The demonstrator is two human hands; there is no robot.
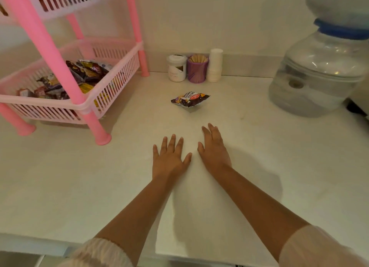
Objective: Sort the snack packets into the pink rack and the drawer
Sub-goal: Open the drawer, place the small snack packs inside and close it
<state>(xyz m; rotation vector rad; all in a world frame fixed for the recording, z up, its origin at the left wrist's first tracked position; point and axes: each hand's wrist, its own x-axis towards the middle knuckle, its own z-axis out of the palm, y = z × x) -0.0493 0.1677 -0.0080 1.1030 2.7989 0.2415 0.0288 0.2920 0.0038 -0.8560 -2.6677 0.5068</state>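
From the head camera, a single snack packet [190, 100] lies on the white counter [259, 157], out in the open between the pink rack [60, 67] to the left and the clear water dispenser [319, 73] to the right. The packet is small and crinkled, dark brown or purple with a white panel printed "SALTED" (the second word looks like "PEANUTS" but is too small to be sure) and a red round mark beside the lettering. It lies flat, its long side across the view, touching nothing else.

Both hands rest palm-down on the counter nearer the camera than the packet, apart from it. The left hand [169, 159] has its fingers straight and spread; the right hand [214, 149] lies just beside it, fingers straight and closer together, its fingertips nearest the packet. Neither holds anything. White sleeve cuffs show at the lower edge.

The rack's lower basket holds a heap of other packets [85, 75] in dark, yellow and red wrappers. Against the back wall stand a white jar [176, 68], a purple holder of wooden sticks [197, 69] and a stack of white cups [215, 66], side by side.
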